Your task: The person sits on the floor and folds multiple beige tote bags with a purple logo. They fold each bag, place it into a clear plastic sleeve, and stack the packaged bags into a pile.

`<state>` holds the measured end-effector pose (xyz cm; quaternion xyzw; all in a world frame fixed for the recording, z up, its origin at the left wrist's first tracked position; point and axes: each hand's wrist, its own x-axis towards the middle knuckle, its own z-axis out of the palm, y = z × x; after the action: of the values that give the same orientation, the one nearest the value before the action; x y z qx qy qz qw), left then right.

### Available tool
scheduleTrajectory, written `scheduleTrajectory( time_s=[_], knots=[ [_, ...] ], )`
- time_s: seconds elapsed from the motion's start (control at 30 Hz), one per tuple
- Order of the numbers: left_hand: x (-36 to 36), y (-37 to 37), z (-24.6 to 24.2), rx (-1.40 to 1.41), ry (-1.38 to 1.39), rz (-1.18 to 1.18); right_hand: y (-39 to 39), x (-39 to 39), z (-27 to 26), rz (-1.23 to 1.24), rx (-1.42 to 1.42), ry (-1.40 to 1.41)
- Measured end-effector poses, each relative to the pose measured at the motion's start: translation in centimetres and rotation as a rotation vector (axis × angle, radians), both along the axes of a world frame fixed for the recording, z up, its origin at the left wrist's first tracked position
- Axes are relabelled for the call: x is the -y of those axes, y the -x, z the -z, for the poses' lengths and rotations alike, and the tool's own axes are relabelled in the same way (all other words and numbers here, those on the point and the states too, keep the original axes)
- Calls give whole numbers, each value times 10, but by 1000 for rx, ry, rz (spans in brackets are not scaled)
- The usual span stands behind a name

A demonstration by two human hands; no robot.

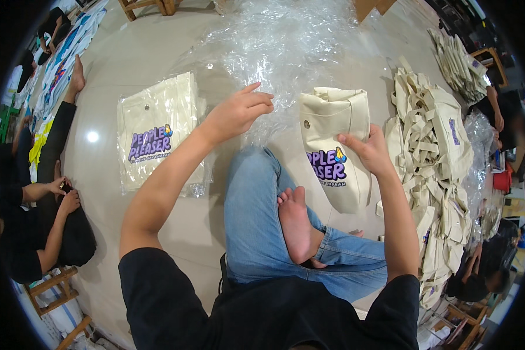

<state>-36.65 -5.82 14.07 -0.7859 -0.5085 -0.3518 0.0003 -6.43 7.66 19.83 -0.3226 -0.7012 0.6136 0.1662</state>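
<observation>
My right hand point(367, 148) grips a folded cream canvas bag point(334, 131) by its right side, thumb on the front. The bag bears purple printed lettering and a metal snap near its left edge, and it is held up off the floor. My left hand point(241, 111) is raised in the middle with nothing in it, fingers apart, above the near end of a heap of clear plastic sleeves point(280, 48). To its left, a stack of similar bags in clear plastic point(159, 135) lies on the tiled floor, print facing up.
A long pile of loose cream bags point(428, 153) with straps lies at my right. More bags are stacked point(459, 65) at the far right. A seated person point(39, 210) is at the left, one leg stretched out. Other people sit at the right edge. Wooden stool legs point(146, 5) stand at the top.
</observation>
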Motion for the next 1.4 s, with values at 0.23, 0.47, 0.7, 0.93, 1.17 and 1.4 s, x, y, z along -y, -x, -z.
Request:
scheduleTrajectory(
  time_s=[0.23,0.47,0.7,0.93,1.17,1.4],
  knots=[
    [7,-20,-12,61,-121,-290,1,5,1,105,-32,103],
    [33,-87,-12,144,-47,-463,5,22,-19,88,-49,53],
    [37,-85,0,149,45,-410,-3,22,-26,83,-8,-16],
    [58,-43,-14,149,253,-258,-15,14,-10,19,69,-73],
    [66,-4,-22,254,456,-348,-24,7,5,82,58,-65],
    [103,55,-30,143,365,-767,-71,-26,5,364,-85,-28]
  ],
)
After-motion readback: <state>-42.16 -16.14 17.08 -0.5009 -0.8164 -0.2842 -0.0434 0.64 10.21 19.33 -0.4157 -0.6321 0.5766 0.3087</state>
